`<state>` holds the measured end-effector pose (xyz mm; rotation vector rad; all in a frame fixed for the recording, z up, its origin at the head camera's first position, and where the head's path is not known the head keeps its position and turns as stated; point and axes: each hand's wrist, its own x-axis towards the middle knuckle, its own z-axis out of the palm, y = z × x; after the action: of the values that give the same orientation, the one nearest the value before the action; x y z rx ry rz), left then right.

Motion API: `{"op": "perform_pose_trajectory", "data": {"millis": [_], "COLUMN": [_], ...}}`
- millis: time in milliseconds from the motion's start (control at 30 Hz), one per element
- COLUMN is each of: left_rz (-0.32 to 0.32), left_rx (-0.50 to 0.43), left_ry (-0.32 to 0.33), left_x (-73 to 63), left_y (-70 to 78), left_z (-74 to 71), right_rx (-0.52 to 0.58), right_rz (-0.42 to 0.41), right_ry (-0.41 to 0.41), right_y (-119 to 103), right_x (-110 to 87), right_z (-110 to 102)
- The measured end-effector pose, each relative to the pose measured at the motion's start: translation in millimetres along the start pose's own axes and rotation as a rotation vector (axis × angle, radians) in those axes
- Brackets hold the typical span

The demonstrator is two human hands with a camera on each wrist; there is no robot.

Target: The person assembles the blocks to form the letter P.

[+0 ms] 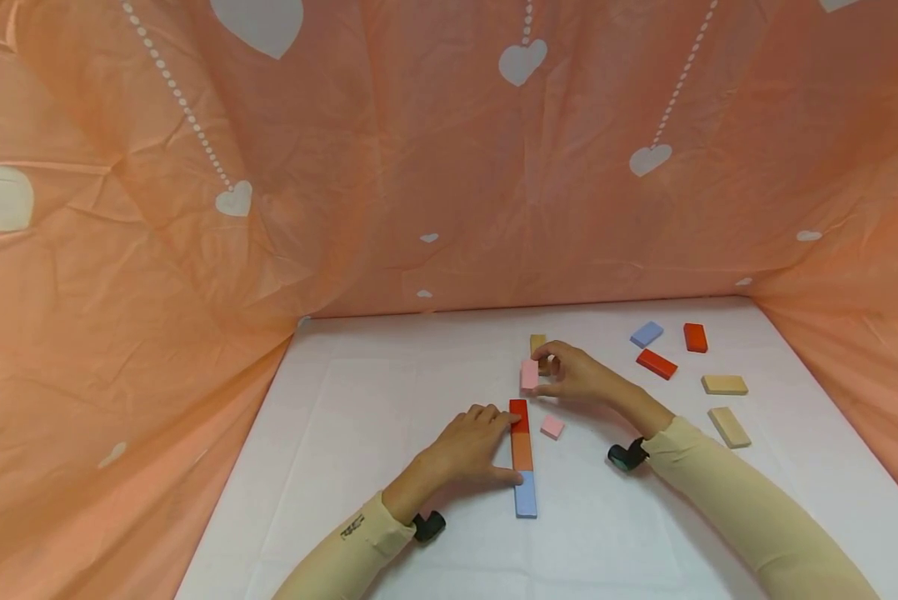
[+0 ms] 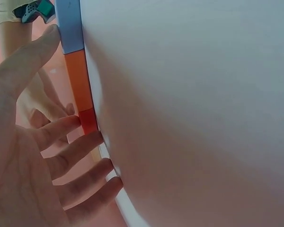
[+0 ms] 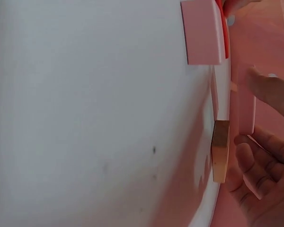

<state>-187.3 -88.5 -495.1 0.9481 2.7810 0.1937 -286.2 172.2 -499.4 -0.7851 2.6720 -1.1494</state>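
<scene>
A red block [image 1: 519,415], an orange block [image 1: 521,451] and a blue block [image 1: 526,495] lie end to end in a row on the white table. My left hand [image 1: 473,446] is spread along the row's left side, its index finger at the red block and its thumb at the blue one. Beyond the row, my right hand [image 1: 573,372] pinches a pink block [image 1: 529,377] between thumb and fingertips; the right wrist view shows this pink block [image 3: 246,106] held off the table. A wooden block [image 1: 537,344] lies behind that hand, partly hidden.
Another pink block [image 1: 551,427] lies right of the row. Farther right are a light blue block [image 1: 647,334], two red blocks [image 1: 695,337] [image 1: 656,363] and two wooden blocks [image 1: 725,384] [image 1: 730,427]. A peach curtain [image 1: 449,167] with hearts hangs around the table.
</scene>
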Motion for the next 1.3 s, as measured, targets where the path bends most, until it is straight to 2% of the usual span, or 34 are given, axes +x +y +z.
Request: {"op": "perform_pose_trajectory", "data": {"millis": [167,400,700,1100,1300], "left_rz": [0.002,0.007,0.006,0.003,0.001], "left_rx": [-0.002,0.008,0.001,0.002,-0.001], "left_ry": [0.001,0.002,-0.003,-0.006,-0.001], "left_x": [-0.1,-0.1,-0.2,-3.4,-2.5], "left_y": [-1.2,-1.7,-0.9,1.6,1.5], "left_z": [1.7,1.3,0.1,-2.0,-2.6], "right_rx": [0.024,-0.001,-0.047,-0.09,-0.09], "right_rz": [0.004,-0.044,0.044,0.052,0.022], "right_ry": [-0.036,-0.053,-0.09,-0.131,-0.141], "right_y": [-3,-5,-9,-9,-9], "right_x": [3.1,9.5,11.8,12.8,14.4], "right_z": [3,7,12,13,11]}}
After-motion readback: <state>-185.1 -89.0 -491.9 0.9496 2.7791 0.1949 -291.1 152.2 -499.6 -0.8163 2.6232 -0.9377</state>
